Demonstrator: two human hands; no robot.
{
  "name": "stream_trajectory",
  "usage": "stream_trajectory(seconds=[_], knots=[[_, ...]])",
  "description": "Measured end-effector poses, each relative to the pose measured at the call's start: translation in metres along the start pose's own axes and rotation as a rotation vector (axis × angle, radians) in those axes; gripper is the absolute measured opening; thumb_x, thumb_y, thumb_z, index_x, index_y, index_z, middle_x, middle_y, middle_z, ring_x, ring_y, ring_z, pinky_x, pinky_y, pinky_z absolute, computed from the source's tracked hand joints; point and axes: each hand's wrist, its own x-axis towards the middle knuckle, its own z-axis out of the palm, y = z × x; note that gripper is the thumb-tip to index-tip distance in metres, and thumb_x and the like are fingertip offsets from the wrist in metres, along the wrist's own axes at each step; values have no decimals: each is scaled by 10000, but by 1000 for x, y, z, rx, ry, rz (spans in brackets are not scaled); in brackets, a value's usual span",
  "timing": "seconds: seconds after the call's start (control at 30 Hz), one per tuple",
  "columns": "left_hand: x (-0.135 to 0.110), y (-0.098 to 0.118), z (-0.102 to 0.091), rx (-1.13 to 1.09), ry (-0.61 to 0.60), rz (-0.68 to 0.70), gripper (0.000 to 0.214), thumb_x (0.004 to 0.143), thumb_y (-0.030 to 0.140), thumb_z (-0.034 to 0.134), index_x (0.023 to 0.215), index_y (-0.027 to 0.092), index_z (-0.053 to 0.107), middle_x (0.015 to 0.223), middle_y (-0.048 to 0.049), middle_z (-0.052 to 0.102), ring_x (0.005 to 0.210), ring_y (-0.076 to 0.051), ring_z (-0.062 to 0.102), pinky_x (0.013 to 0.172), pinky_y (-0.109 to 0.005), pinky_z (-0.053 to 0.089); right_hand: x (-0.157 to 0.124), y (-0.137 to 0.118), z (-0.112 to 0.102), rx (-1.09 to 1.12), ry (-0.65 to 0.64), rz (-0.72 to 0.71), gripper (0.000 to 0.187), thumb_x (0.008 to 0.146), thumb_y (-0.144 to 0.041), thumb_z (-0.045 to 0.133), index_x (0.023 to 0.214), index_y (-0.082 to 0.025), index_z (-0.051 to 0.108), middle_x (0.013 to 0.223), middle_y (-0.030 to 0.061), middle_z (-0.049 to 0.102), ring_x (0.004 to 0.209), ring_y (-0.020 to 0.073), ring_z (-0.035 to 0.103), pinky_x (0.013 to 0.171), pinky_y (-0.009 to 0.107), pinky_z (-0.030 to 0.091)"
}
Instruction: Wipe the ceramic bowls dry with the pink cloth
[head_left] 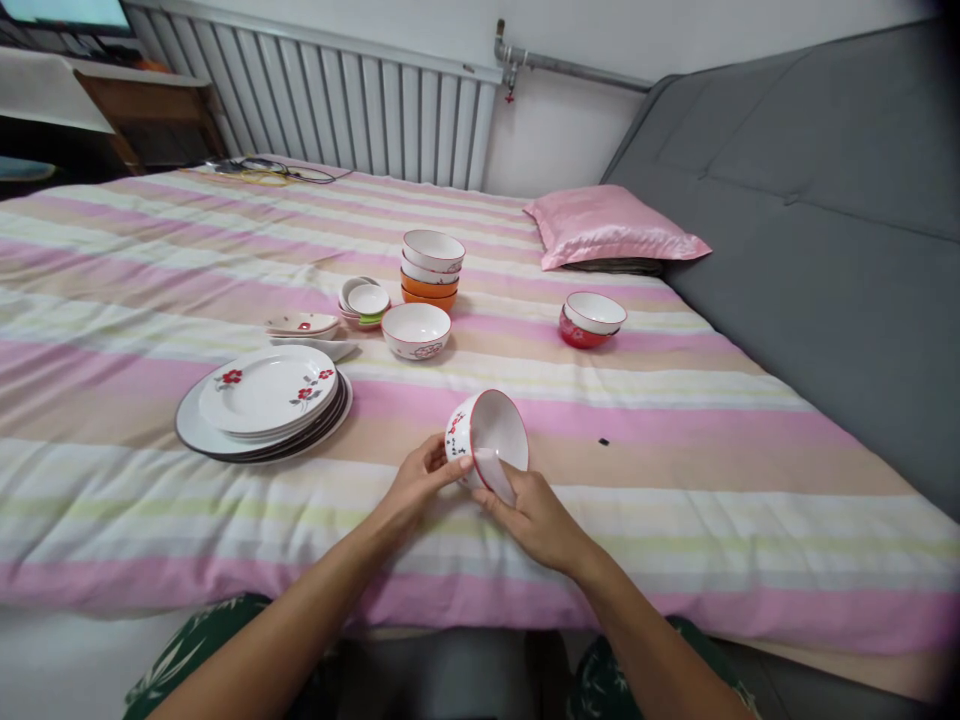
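Observation:
A white bowl (510, 425) with a red rim and red flowers is tipped on its side near the front of the bed, its opening turned to the right. My left hand (424, 480) is closed on the bowl's left side, thumb at the rim. In my right hand (536, 515) is a folded white tissue (495, 474), pinched and laid over the near rim into the bowl. It could be thin cloth or paper; the material is hard to tell. Some of the right fingers are hidden behind the tissue and bowl.
Stacked plates (270, 390) lie left, with small dishes (300, 325) and small bowls (366, 300) behind. A single bowl (417, 330) stands before a bowl stack (433, 265). Two nested bowls (592, 315), a small black object (604, 442) and a pink pillow (611, 225) are right.

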Motion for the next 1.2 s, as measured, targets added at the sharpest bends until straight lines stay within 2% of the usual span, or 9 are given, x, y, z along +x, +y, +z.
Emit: stream_trajectory(seconds=[0.1, 0.23, 0.43, 0.57, 0.63, 0.7, 0.83, 1.0, 1.2], knots=[[1, 0, -2, -7, -36, -3, 452, 726, 368, 735, 1106, 140, 647, 1104, -126, 675, 1058, -299, 592, 954, -418, 424, -1, 3, -4, -202, -92, -87, 277, 928, -276, 467, 1180, -216, 564, 1142, 63, 663, 1056, 225, 605, 977, 417, 428], [1, 0, -3, -12, -42, 3, 430, 745, 363, 724, 1105, 139, 647, 1106, -124, 677, 1064, -302, 592, 966, -427, 416, -1, 11, -12, -484, -136, -132, 438, 889, -111, 438, 1301, -243, 500, 1317, 70, 580, 1252, 241, 493, 1121, 547, 183], [3, -2, -2, -10, -44, 21, 471, 751, 378, 714, 1141, 128, 626, 1172, -144, 648, 1112, -308, 572, 1000, -442, 398, 1, 19, -11, -580, -49, -144, 440, 857, -89, 475, 1268, -235, 528, 1246, 71, 631, 1185, 221, 551, 1118, 511, 222], [3, -6, -3, 54, -78, 82, 579, 697, 368, 760, 1201, 148, 578, 1211, -153, 624, 1122, -309, 572, 1003, -448, 408, 3, 13, 0, -446, 108, -71, 233, 908, -329, 503, 1025, -178, 636, 883, 75, 722, 851, 240, 669, 872, 415, 487], [2, -9, -3, 119, -118, 133, 621, 688, 363, 768, 1231, 155, 552, 1252, -157, 597, 1142, -313, 562, 1011, -449, 410, 2, 8, 5, -286, 228, 41, 312, 909, -435, 484, 914, -164, 639, 695, 44, 680, 649, 212, 645, 642, 328, 511], [1, -12, -3, 199, -136, 179, 641, 691, 353, 767, 1255, 161, 531, 1277, -150, 581, 1168, -313, 544, 1025, -444, 404, 2, 5, 8, -98, 262, 79, 323, 908, -457, 479, 897, -169, 625, 686, 22, 663, 617, 185, 626, 578, 282, 484], [1, -15, -6, 299, -137, 184, 670, 700, 393, 751, 1275, 150, 505, 1255, -143, 590, 1162, -319, 541, 1002, -426, 420, 0, 0, 3, 59, 107, 25, 275, 950, -398, 416, 989, -184, 586, 887, 31, 685, 798, 186, 646, 716, 288, 491], [1, -13, -9, 370, -103, 168, 666, 728, 473, 704, 1278, 153, 508, 1258, -144, 587, 1155, -332, 535, 960, -398, 426, -1, -4, -3, -113, -83, -68, 269, 965, -380, 397, 1142, -222, 524, 1103, 56, 658, 986, 206, 626, 870, 347, 479], [3, -12, -5, 399, -3, 170, 604, 703, 440, 731, 1203, 144, 565, 1187, -141, 631, 1112, -320, 560, 950, -396, 423, -2, 3, 5, -403, -124, -148, 439, 926, -288, 489, 1350, -213, 403, 1320, 107, 555, 1270, 231, 473, 1131, 489, 243]])
